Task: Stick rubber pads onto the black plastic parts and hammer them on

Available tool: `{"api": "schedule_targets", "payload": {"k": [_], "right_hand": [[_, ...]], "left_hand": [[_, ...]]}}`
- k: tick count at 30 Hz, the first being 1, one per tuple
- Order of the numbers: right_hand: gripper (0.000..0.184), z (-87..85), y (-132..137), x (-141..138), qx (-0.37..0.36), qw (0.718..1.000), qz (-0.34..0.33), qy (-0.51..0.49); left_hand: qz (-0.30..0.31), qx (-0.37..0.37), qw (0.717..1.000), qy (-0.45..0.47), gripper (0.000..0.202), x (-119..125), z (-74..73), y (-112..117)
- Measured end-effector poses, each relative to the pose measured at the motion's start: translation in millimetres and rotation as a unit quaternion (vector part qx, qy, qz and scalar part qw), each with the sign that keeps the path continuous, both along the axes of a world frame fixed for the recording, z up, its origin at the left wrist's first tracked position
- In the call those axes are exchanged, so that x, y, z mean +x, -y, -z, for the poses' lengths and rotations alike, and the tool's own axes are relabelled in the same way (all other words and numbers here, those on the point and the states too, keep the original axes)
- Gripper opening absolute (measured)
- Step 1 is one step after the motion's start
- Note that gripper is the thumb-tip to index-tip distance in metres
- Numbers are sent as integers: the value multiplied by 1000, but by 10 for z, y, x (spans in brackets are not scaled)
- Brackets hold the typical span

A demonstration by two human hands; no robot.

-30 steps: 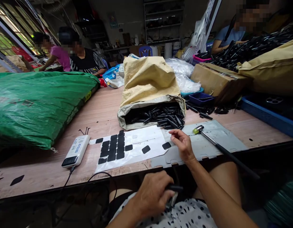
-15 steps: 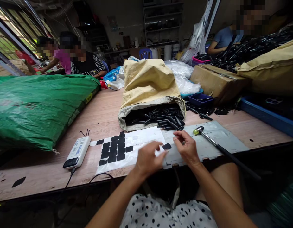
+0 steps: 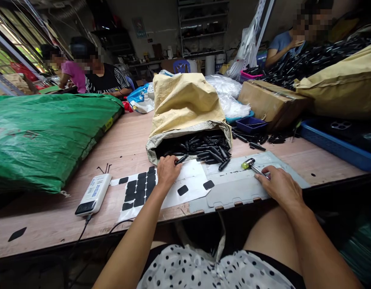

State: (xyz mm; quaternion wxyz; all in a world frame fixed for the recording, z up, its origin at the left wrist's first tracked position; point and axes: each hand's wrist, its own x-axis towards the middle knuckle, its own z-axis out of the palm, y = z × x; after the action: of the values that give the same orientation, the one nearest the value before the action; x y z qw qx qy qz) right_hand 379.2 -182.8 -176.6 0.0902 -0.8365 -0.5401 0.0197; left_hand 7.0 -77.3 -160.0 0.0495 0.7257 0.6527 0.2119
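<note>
My left hand (image 3: pixel 168 171) is at the mouth of the yellowish sack (image 3: pixel 188 102), its fingers closed on a slim black pen-shaped piece (image 3: pixel 182 159). Many similar black pieces (image 3: pixel 213 152) spill from the sack beside it. My right hand (image 3: pixel 280 185) grips the metal shaft of a hammer (image 3: pixel 248 163) with a yellow-green tip; the head rests on the grey board (image 3: pixel 230 188). Between my hands lies a white sheet (image 3: pixel 191 174) with two separate black rounded squares (image 3: pixel 183 190). More black squares (image 3: pixel 140 186) sit in rows left of my forearm, which partly hides them.
A white power bank (image 3: pixel 93 194) with a cable stands at the left, before a large green sack (image 3: pixel 49 136). On the right are a cardboard box (image 3: pixel 271 102), a small blue tray (image 3: pixel 251 125) and a larger blue tray (image 3: pixel 332 146). Other people sit farther back.
My hands have parted: the left went to the sack's mouth and took a black piece, the right took hold of the hammer. Two black squares now lie apart on the white sheet.
</note>
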Motion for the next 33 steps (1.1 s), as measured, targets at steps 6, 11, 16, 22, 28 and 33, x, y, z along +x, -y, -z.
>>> {"api": "schedule_targets", "payload": {"k": [6, 11, 16, 22, 28, 33], "right_hand": [[26, 5, 60, -131, 77, 996, -9, 36], [19, -149, 184, -511, 217, 972, -60, -72], [21, -230, 264, -1058, 259, 910, -203, -254], [32, -189, 313, -1496, 241, 887, -281, -278], [40, -97, 346, -1659, 213, 911, -297, -193], [41, -65, 331, -1596, 202, 920, -284, -179]], "left_hand": [[131, -79, 979, 137, 12, 24, 83, 558], [173, -59, 970, 160, 15, 195, 198, 619], [180, -45, 969, 163, 17, 197, 260, 562], [171, -57, 968, 173, 20, 184, 260, 561], [156, -74, 972, 161, 15, 190, 226, 552], [154, -70, 971, 171, 16, 204, 232, 550]]}}
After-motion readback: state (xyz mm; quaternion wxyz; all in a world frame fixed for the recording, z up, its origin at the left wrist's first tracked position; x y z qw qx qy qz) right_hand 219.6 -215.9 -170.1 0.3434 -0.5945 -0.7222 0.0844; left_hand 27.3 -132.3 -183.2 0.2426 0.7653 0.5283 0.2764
